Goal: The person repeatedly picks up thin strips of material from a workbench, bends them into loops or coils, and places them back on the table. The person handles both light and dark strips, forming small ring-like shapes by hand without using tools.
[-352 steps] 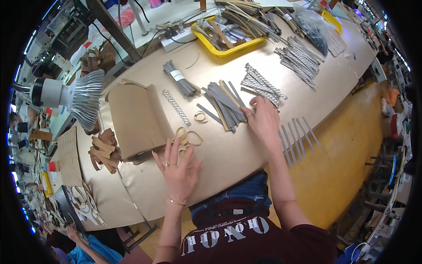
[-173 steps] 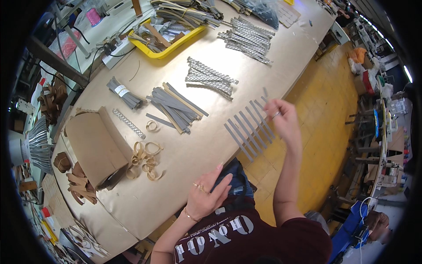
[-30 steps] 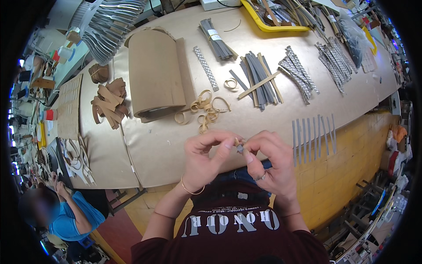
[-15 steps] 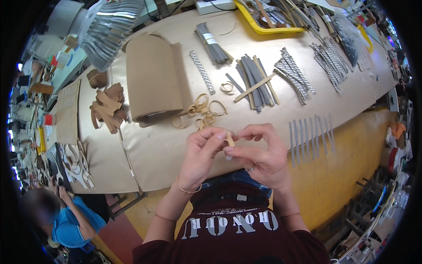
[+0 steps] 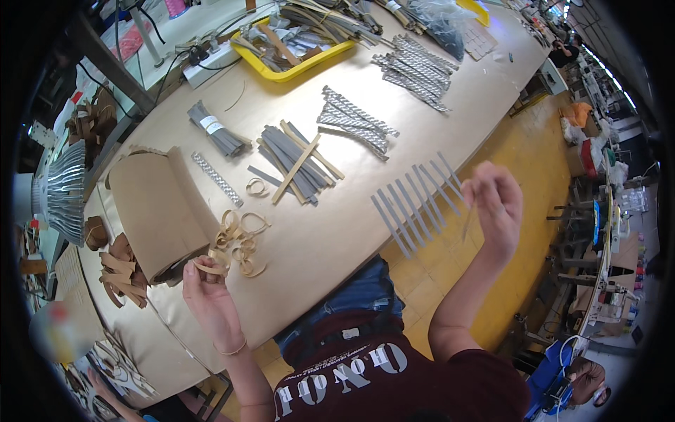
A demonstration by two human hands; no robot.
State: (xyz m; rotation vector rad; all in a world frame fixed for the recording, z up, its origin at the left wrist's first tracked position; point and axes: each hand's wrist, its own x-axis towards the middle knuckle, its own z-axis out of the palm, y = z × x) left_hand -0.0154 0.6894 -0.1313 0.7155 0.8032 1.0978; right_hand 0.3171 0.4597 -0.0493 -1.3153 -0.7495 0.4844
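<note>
At the front of the brown roll, my left hand [image 5: 213, 304] is closed on a curled tan strip [image 5: 209, 267], beside a loose heap of tan curls [image 5: 247, 247]. Out past the table's front edge on the right, my right hand [image 5: 498, 211] is raised with its fingers pinched together. A thin grey strip [image 5: 466, 226] hangs from those fingers, slightly blurred. Near that hand, several narrow grey strips [image 5: 411, 211] lie in a row along the table edge, some overhanging it. A pile of grey and tan strips [image 5: 299, 162] rests mid-table.
The large brown roll [image 5: 158, 211] and brown scraps [image 5: 123, 271] are at the left. Farther back are a tied grey bundle [image 5: 216, 130], braided strips [image 5: 357, 119], more braided strips [image 5: 418, 70] and a yellow tray [image 5: 299, 72]. Another person's arm [image 5: 105, 390] shows at lower left.
My hands have moved apart from a shared small strip. The left went to the tan curls with a curled strip, the right out to the right with a grey strip. The view has turned rightward.
</note>
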